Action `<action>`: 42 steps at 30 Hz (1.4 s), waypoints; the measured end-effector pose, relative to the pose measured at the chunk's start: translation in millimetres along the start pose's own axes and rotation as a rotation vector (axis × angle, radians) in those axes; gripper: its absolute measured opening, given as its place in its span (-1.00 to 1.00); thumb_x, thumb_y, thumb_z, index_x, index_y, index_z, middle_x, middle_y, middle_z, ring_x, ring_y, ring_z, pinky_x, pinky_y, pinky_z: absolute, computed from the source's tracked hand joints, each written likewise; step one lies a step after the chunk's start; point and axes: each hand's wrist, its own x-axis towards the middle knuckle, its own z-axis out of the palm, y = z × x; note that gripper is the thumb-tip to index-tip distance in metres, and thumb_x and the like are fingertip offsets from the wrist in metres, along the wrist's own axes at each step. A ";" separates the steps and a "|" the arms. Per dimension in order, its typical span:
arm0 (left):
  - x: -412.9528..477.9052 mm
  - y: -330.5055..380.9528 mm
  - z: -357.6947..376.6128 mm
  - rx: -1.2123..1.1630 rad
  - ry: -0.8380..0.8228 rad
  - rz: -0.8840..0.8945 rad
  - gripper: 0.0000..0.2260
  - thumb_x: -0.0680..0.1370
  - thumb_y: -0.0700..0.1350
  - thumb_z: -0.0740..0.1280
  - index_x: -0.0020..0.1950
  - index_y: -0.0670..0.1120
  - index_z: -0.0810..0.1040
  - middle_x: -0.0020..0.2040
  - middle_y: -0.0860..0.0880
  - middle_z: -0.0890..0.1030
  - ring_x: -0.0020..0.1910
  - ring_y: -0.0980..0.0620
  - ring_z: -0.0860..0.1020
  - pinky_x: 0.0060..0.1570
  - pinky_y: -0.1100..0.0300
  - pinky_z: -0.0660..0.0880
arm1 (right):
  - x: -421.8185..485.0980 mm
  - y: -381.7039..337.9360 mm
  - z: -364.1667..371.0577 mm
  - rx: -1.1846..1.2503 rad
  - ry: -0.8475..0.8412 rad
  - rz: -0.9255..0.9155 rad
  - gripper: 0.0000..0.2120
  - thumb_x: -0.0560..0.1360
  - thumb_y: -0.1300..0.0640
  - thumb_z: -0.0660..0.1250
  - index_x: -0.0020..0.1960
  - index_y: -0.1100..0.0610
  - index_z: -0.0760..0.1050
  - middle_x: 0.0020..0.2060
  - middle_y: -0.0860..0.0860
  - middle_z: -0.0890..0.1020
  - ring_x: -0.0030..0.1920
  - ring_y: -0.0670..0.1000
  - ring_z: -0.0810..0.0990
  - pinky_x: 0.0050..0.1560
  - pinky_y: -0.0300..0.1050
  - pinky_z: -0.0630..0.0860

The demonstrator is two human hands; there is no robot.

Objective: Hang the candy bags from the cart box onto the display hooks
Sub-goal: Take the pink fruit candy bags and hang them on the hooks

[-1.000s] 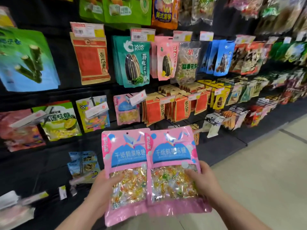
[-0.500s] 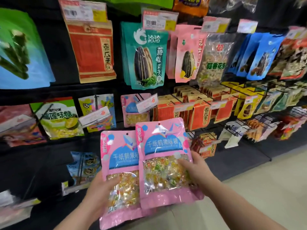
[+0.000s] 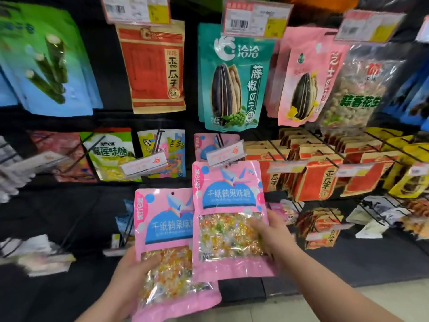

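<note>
Two pink candy bags with blue labels and clear windows are in my hands. My left hand [image 3: 130, 273] grips the lower left bag [image 3: 164, 228] by its left edge. My right hand [image 3: 271, 235] grips the right bag [image 3: 228, 217] by its right side, fingers over the candy window. The right bag is raised so its top edge sits just under the price tag [image 3: 226, 154] at the tip of a display hook. A matching pink bag [image 3: 204, 145] hangs at the back of that hook. The cart box is not in view.
Black display wall with several rows of hooks. Teal seed bags [image 3: 232, 77] and red seed bags [image 3: 151, 66] hang above. Durian candy bags [image 3: 109, 154] hang to the left, small red seed packs [image 3: 322, 175] to the right. Pale floor [image 3: 383, 298] lies at the lower right.
I have come closer to the wall. My right hand lifted its bag up toward the hook's price tag, while the left bag stayed lower and now lies partly behind it.
</note>
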 end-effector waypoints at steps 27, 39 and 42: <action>-2.8 11.7 -21.0 0.000 0.074 -0.062 -0.81 0.53 -0.28 0.36 0.09 -0.07 0.57 -0.12 -0.06 0.73 -0.14 -0.05 0.70 -0.16 0.02 0.56 | 35.3 6.4 6.7 -0.071 0.065 -0.020 -0.87 0.55 0.15 0.32 0.09 0.08 0.46 -0.16 0.02 0.63 -0.31 -0.06 0.61 -0.49 -0.24 0.50; -4.0 7.1 -37.9 -0.040 0.077 -0.099 -0.72 0.52 -0.32 0.35 0.22 -0.15 0.53 0.06 -0.19 0.68 0.04 -0.24 0.64 0.01 -0.14 0.56 | 27.8 10.4 6.5 -0.018 0.055 0.027 -0.78 0.54 0.15 0.33 0.17 0.11 0.44 -0.03 0.10 0.66 -0.10 0.14 0.68 -0.14 0.13 0.64; -3.4 3.3 -43.3 -0.040 0.058 -0.103 -0.72 0.51 -0.30 0.35 0.21 -0.14 0.54 0.04 -0.18 0.68 0.01 -0.22 0.65 -0.12 -0.05 0.57 | 25.6 7.3 5.6 0.001 0.074 0.040 -0.87 0.54 0.17 0.33 0.08 0.07 0.47 -0.02 0.11 0.67 -0.05 0.18 0.68 -0.04 0.19 0.62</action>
